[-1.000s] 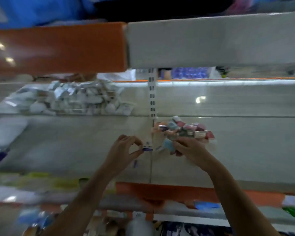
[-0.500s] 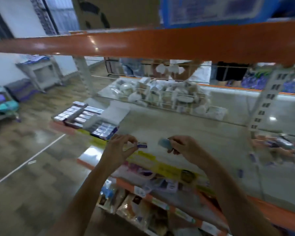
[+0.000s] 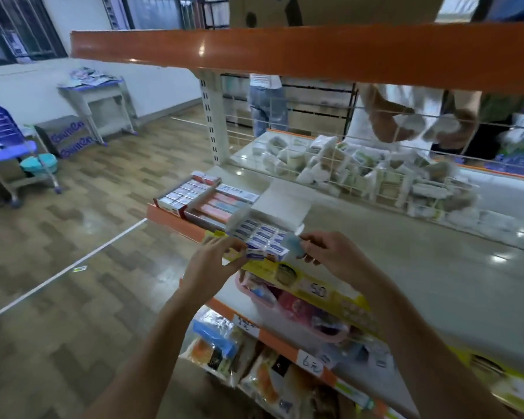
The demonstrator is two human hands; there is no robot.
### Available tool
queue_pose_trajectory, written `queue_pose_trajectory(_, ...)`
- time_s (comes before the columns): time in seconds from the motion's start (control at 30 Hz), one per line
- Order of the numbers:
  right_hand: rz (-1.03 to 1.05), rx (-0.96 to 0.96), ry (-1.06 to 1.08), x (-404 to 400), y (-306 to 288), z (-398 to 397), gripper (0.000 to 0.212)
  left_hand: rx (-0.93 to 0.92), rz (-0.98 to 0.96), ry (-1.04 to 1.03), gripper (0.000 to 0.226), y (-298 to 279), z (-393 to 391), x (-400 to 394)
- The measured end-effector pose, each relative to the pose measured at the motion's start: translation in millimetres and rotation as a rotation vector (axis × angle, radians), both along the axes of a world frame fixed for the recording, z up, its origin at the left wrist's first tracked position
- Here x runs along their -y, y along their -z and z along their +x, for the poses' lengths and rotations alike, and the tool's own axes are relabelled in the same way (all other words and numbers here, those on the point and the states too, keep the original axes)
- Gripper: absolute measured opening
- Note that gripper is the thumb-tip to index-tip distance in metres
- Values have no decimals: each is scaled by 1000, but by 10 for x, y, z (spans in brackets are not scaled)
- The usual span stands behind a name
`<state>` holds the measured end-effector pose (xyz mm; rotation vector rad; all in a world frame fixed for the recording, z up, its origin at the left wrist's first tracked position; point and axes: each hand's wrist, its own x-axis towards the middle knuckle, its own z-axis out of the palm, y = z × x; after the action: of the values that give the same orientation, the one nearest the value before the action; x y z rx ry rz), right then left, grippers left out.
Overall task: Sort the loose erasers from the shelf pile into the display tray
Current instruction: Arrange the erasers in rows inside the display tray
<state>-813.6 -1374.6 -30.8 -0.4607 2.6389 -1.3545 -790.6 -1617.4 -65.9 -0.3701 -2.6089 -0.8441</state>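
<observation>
At centre frame, a small white-and-blue eraser is pinched by the left hand, a pale blue eraser by the right hand, beside the display tray.

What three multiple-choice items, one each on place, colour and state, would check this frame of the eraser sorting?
1. Where is the display tray?
A. At the shelf's front edge, just beyond the hands
B. On the floor
C. On the grey desk by the wall

2. What colour is the eraser in the right hand?
A. Red
B. Light blue
C. Black

3. What is the left hand doing?
A. Hanging open and idle
B. Pressing flat on the shelf
C. Pinching a small boxed eraser at the tray's near edge

Answers:
1 A: the tray of blue-labelled erasers sits at the shelf edge, right past the fingertips.
2 B: the piece between the right fingers is pale blue.
3 C: thumb and fingers close on a small white-and-blue box.
</observation>
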Motion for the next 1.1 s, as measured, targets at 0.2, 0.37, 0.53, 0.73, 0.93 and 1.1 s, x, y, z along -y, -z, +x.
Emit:
queue_pose_trajectory(0.2,-17,-26,24,572,-44,-580,16,-25,-21,49,17,5,-575,553)
queue_pose_trajectory(0.37,62,-81,70,950,-137,-1066,15,-22,37,98,16,-105,-1033,903)
queue_pose_trajectory(0.53,71,-71,51,1319,-196,-1378,23,-73,-32,17,19,-173,-1409,1312)
queue_pose_trajectory(0.73,235,-16,-66,1733,-168,-1512,22,-42,12,34,21,-156,-1718,1684)
queue_pose_trajectory(0.93,330,107,6,2190,-60,-1541,14,-14,8,210,20,-112,-2081,1935)
queue_pose_trajectory(1.1,403,147,132,2442,-10,-1506,18,26,6,377,19,-102,-2360,2045)
